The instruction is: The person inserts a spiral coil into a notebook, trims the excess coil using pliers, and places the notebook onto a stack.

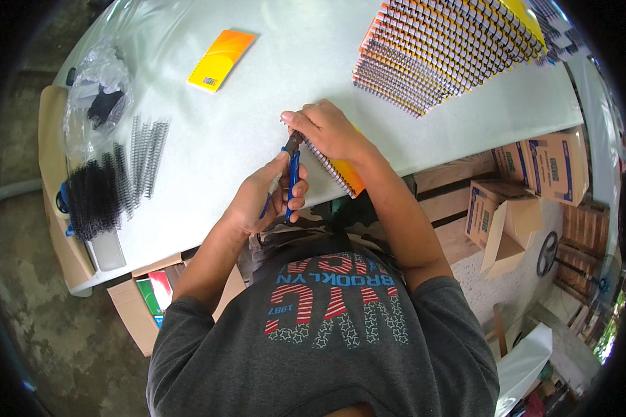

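My left hand (263, 189) is closed round the blue handles of a pair of pliers (293, 174). The dark jaws of the pliers sit by the upper end of the wire spiral on a yellow-orange notebook (348, 174). With my right hand (329, 130) I hold that notebook at the table's near edge, my palm and fingers over its upper part. The spiral runs along the notebook's left side, facing the pliers. My hand hides much of the cover, and whether the jaws grip the wire I cannot tell.
A small yellow-orange notebook (222, 60) lies farther back. Stacked spiral notebooks (452, 52) fill the far right. At left are loose black spirals (99, 198), silver spirals (146, 156) and a clear plastic bag (99, 87). Cardboard boxes stand below the table, one open (504, 226) at right, another (133, 316) at left.
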Demonstrator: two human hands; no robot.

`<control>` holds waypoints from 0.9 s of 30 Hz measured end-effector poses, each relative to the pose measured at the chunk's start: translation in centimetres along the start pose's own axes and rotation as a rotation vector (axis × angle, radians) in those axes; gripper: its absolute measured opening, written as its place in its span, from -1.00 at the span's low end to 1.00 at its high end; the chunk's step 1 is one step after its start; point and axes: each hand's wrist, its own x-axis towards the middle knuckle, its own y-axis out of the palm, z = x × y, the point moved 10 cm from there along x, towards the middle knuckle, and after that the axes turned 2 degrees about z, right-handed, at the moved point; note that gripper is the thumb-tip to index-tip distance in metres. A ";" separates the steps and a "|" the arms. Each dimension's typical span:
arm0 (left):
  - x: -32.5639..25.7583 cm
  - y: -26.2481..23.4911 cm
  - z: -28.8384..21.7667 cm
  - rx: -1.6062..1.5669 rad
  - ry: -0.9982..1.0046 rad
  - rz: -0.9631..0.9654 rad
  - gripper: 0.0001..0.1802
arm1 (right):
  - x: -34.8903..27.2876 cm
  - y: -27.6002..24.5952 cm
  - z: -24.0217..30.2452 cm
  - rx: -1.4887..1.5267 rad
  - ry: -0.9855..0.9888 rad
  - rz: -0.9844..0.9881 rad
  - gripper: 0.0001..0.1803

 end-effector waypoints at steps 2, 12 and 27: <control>-0.1 0.0 -0.4 0.110 0.019 -0.048 -0.49 | 0.0 0.3 -0.3 -0.030 0.032 0.035 -0.46; 0.0 -0.6 -0.4 0.186 0.001 0.007 -0.47 | -0.3 -0.1 0.2 -0.071 0.007 0.002 -0.44; -2.3 0.0 -6.4 1.592 0.177 -0.442 -0.40 | -0.3 0.5 -0.9 0.217 0.081 0.087 -0.40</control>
